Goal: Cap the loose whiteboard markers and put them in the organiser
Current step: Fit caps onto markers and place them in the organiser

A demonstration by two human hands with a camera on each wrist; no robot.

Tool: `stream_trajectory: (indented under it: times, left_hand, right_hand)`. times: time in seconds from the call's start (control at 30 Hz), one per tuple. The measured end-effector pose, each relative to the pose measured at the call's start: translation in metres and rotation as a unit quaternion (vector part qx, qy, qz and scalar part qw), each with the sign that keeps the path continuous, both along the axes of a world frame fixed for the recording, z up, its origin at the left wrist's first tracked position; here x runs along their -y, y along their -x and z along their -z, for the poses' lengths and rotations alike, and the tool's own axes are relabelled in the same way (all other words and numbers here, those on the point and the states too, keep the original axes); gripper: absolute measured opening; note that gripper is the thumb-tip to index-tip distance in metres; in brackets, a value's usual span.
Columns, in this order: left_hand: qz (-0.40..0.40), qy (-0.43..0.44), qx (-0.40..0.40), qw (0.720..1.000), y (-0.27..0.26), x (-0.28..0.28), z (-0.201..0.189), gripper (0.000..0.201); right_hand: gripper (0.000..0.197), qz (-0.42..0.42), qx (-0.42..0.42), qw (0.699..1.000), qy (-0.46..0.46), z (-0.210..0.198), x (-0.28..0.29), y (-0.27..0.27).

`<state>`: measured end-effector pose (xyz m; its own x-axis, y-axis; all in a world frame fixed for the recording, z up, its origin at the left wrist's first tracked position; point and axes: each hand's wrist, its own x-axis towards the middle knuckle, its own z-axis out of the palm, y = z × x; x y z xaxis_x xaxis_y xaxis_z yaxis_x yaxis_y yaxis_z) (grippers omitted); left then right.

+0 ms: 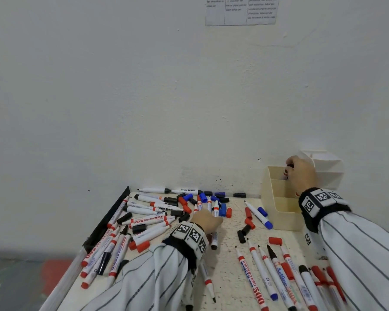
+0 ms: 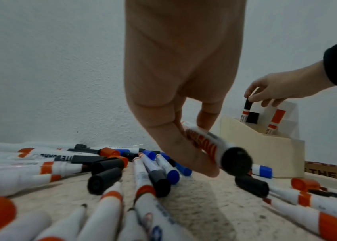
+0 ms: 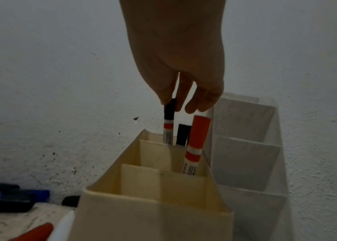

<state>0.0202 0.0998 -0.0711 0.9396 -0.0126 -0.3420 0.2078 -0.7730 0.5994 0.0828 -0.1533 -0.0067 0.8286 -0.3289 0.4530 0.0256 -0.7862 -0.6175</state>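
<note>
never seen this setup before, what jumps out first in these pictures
The table is littered with markers and loose caps, thickest at its left. At the back right, the right hand lowers a black-capped marker into the cream organiser. The left hand grips another marker mid-table.

Head view: I look down and forward over the tabletop (image 1: 229, 277) toward the wall. Left wrist view sits low among the markers, close behind its hand (image 2: 176, 97). Right wrist view hangs just above the cream organiser (image 3: 153, 212), which all three views share.
</note>
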Motion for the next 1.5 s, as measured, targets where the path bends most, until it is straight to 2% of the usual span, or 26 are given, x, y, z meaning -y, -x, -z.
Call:
stream_trajectory:
  times: [0.07, 0.13, 0.2, 0.3, 0.4, 0.47, 0.57, 0.63, 0.7, 0.8, 0.9, 0.97, 1.23, 1.3, 1.4, 1.5]
  left_hand:
    - [-0.004, -0.007, 0.014, 1.0, -0.002, -0.005, 0.001, 0.045]
    - [-0.003, 0.01, 0.028, 1.0, -0.002, -0.009, 0.002, 0.035]
    - [-0.011, 0.028, 0.037, 0.999, -0.002, -0.013, 0.002, 0.026]
    - [-0.021, 0.058, 0.037, 0.997, -0.001, -0.015, 0.001, 0.019]
    - [-0.021, 0.071, 0.035, 0.997, -0.001, -0.018, -0.001, 0.023]
    - [-0.024, 0.059, 0.045, 0.997, -0.001, -0.019, -0.001, 0.03]
    - [-0.03, 0.057, 0.055, 0.996, 0.001, -0.022, -0.003, 0.031]
    - [-0.033, 0.065, 0.053, 0.996, 0.003, -0.025, -0.004, 0.026]
    - [-0.035, 0.073, 0.05, 0.995, 0.006, -0.028, -0.005, 0.023]
    - [-0.044, 0.074, 0.051, 0.995, 0.011, -0.033, -0.007, 0.024]
    - [-0.051, 0.086, 0.048, 0.994, 0.018, -0.037, -0.01, 0.022]
    - [-0.054, 0.088, 0.051, 0.993, 0.02, -0.041, -0.009, 0.028]
    - [-0.045, 0.074, 0.06, 0.994, 0.023, -0.051, -0.005, 0.027]
    - [-0.037, 0.065, 0.069, 0.995, 0.023, -0.053, -0.003, 0.026]
    - [-0.022, 0.061, 0.075, 0.995, 0.024, -0.053, -0.003, 0.014]
    - [-0.005, 0.056, 0.089, 0.994, 0.027, -0.052, -0.005, 0.029]
  right_hand:
    - [0.019, 0.024, -0.027, 0.998, 0.055, 0.006, 0.0, -0.004]
    - [0.025, 0.047, -0.061, 0.991, 0.107, 0.011, -0.001, -0.007]
    - [0.03, 0.073, -0.132, 0.974, 0.166, 0.013, -0.005, -0.004]
    - [0.031, 0.082, -0.194, 0.957, 0.198, 0.014, -0.011, 0.0]
    - [0.03, 0.083, -0.196, 0.955, 0.204, 0.013, -0.017, 0.007]
    - [0.032, 0.078, -0.148, 0.958, 0.232, 0.011, -0.026, 0.013]
    - [0.025, -0.007, -0.087, 0.97, 0.228, 0.009, -0.049, 0.024]
    - [0.022, -0.091, -0.136, 0.971, 0.174, 0.014, -0.067, 0.03]
    - [0.023, -0.148, -0.248, 0.943, 0.166, 0.022, -0.083, 0.039]
    - [0.029, -0.202, -0.397, 0.875, 0.189, 0.038, -0.098, 0.051]
    - [0.034, -0.211, -0.45, 0.834, 0.239, 0.052, -0.105, 0.059]
    - [0.034, -0.213, -0.454, 0.825, 0.259, 0.059, -0.107, 0.06]
    - [0.026, -0.214, -0.408, 0.848, 0.263, 0.058, -0.111, 0.062]
    - [0.027, -0.213, -0.383, 0.867, 0.236, 0.052, -0.111, 0.062]
    - [0.025, -0.229, -0.311, 0.909, 0.156, 0.04, -0.111, 0.064]
    - [0.029, -0.247, -0.241, 0.935, 0.079, 0.029, -0.112, 0.065]
